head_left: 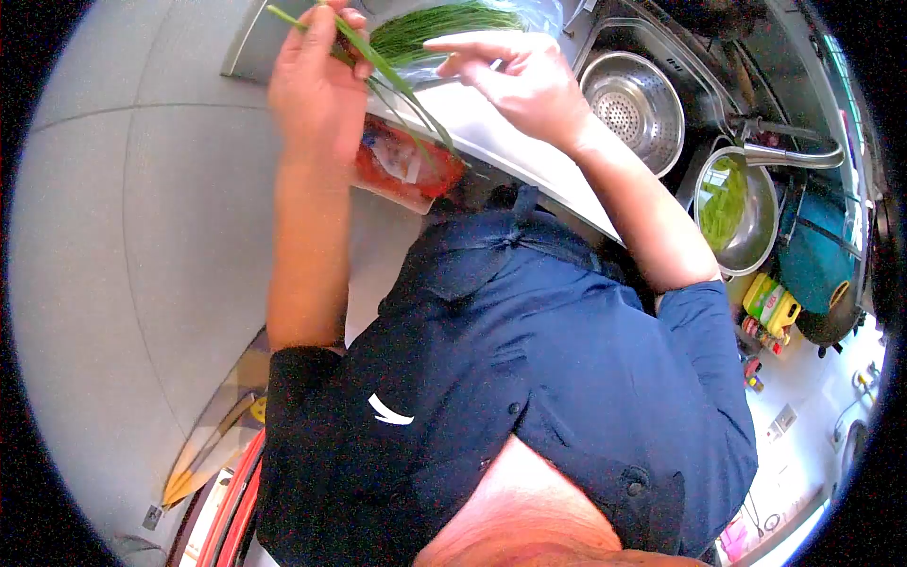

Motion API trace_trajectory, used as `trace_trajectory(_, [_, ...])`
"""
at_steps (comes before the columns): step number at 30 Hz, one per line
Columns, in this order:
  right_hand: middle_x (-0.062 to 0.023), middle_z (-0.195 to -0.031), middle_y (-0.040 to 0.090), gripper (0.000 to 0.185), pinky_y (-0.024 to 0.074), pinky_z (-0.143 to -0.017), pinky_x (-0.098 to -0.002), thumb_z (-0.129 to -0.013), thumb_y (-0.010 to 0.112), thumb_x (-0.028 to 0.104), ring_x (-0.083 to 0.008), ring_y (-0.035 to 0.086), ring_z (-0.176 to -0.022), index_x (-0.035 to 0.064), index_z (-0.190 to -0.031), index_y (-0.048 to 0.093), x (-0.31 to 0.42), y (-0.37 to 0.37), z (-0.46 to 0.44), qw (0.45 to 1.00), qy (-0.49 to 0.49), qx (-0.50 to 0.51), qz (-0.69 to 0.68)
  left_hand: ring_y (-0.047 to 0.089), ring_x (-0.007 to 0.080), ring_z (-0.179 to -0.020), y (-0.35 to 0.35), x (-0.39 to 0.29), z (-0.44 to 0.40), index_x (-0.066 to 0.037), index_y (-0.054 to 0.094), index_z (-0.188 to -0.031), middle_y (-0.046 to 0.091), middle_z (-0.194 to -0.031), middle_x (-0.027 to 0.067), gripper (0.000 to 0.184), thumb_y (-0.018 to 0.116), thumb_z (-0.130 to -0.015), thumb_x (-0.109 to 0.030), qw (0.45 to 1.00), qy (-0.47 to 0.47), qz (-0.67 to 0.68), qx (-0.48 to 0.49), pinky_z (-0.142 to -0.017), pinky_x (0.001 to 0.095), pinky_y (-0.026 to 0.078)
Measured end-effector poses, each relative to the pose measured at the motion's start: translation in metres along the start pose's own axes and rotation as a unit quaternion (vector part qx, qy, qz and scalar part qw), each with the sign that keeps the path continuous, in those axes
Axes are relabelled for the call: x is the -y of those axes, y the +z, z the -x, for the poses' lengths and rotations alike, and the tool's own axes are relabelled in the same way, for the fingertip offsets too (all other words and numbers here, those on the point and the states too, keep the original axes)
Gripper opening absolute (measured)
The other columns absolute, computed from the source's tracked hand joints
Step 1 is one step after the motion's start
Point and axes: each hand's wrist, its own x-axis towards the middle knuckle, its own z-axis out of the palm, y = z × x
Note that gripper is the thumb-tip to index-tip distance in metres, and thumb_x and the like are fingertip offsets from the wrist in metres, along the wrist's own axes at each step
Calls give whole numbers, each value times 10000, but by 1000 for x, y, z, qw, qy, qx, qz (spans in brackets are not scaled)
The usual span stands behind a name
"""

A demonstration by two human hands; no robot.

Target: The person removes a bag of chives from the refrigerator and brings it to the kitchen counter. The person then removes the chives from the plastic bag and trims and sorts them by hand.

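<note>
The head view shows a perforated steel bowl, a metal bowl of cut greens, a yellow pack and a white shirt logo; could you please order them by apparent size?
1. Perforated steel bowl and metal bowl: too alike to rank
2. Yellow pack
3. White shirt logo

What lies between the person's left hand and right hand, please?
In the head view, a bundle of green stalks shows between the left hand and right hand, with held blades trailing from the left.
</note>
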Motion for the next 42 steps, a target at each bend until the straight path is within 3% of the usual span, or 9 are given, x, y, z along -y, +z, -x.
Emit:
trace_trajectory(2, [-46,-981,741,284,509,-706,-248,-976,577,195,-94,655,-847,68,-1206,687,-14,-8,7,991,126,24,-48,533,178,-911,-9,-8,-2,-64,601,-1119,601,-1005,43,221,521,-1026,-247,996,-17,76,36,-736,298,444])
trace_trajectory(6, [-71,-1052,717,329,520,-821,-265,-970,608,244,-121,655,-961,26,-1211,660,-62,-6,46,951,250,14,-183,469,200,-895,-15,-20,-6,-89,608,-1077,539,-950,43,177,487,-1020,-205,971,-46,196,130,-776,347,407])
trace_trajectory(9, [-90,-1070,715,328,533,-858,-283,-975,602,242,-143,667,-971,17,-1207,656,-71,-6,73,910,322,-22,-261,485,180,-831,-12,-16,-2,-77,602,-1061,584,-912,51,150,480,-1012,-149,971,-23,214,100,-742,322,403])
trace_trajectory(10, [-109,-1095,709,342,544,-879,-284,-981,597,240,-158,673,-996,-7,-1214,637,-68,-9,78,900,341,-17,-270,442,208,-876,-19,-16,-5,-73,610,-1047,522,-920,46,153,501,-996,-168,963,-47,241,108,-767,348,370])
trace_trajectory(18, [-153,-1180,671,402,568,-865,-281,-989,603,239,-203,677,-1033,-43,-1272,558,-64,-12,110,827,388,-9,-406,428,212,-848,-5,-4,-8,-53,583,-1020,494,-872,57,123,498,-982,-133,958,-86,263,72,-751,356,356])
trace_trajectory(25, [-122,-1119,681,383,569,-849,-292,-959,636,255,-179,680,-985,-12,-1232,604,-49,-22,126,821,405,7,-403,418,212,-824,1,8,-18,-46,550,-988,469,-843,62,94,480,-981,-107,957,-72,277,49,-738,359,350])
trace_trajectory(28, [-181,-1204,656,437,574,-858,-286,-967,635,266,-207,676,-1020,-57,-1254,575,-51,-21,130,825,396,4,-402,411,207,-810,6,8,-23,-48,537,-975,453,-830,61,86,470,-983,-101,952,-80,292,47,-734,356,345])
trace_trajectory(37, [-153,-1164,671,355,559,-890,-307,-974,616,228,-224,665,-1075,-10,-1236,594,-72,-13,138,804,433,-81,-400,395,196,-773,13,24,-43,-51,515,-949,429,-811,62,46,472,-937,-62,919,-140,365,43,-714,349,326])
trace_trajectory(42, [-173,-1176,664,303,565,-889,-329,-981,601,187,-248,667,-1059,-18,-1204,592,-77,-16,144,751,426,-150,-482,392,200,-774,14,38,-50,-52,513,-953,421,-800,60,53,468,-936,-75,920,-148,359,56,-711,352,322])
